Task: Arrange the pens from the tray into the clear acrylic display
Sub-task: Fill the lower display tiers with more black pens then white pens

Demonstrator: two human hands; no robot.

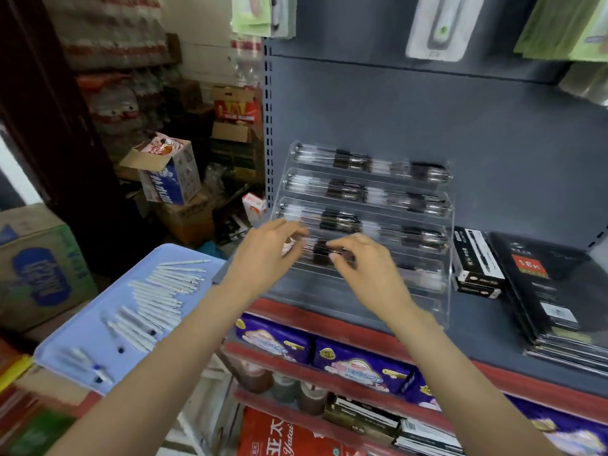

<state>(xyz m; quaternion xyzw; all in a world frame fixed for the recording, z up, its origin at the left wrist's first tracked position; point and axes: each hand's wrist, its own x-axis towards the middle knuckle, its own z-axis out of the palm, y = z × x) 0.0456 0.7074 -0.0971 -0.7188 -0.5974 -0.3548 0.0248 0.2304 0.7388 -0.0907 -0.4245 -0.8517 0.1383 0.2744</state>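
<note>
Both hands are at the fourth tier of the clear acrylic display (362,225), which stands on a grey shelf (493,324). The left hand (263,258) and right hand (365,268) have fingers curled in, apparently pinching a dark-barrelled pen (324,253) btwn them; blur prevents confirming the exact grip. The pen lies horizontal, long axis left-to-right along the tier, parallel to the pens already in the upper three tiers; which end is the tip cannot be told. Risks, as judged: pen set askew could roll off the tier lip and drop to a lower tier or the shelf; a push from either wrist could shift the light display backwards or nudge seated pens out of line. Remaining white pens (158,301) lie on the blue tray (82,334) to the left, roughly parallel w/ one another, tray edge overhanging; an elbow knock could tip it.
</note>
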